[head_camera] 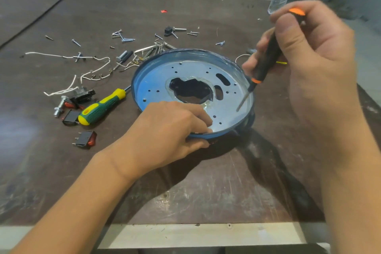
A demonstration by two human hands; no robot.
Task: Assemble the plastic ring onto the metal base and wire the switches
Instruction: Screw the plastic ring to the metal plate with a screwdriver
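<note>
Left hand (173, 128) is gripping the metal base (156, 80) rim; right hand (305, 47) is holding a black-and-orange screwdriver (266, 62), tip inside.

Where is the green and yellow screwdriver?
In the head view, the screwdriver lies on the table, just left of the round metal base, beside the black switches.

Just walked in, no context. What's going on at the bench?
A person is working on the metal base, which has a blue rim. The left hand grips its near rim. The right hand holds a black-and-orange screwdriver, tip down inside the base near the right wall. The switches, white wires, screws and a green-and-yellow screwdriver lie on the table to the left, untouched.
</note>
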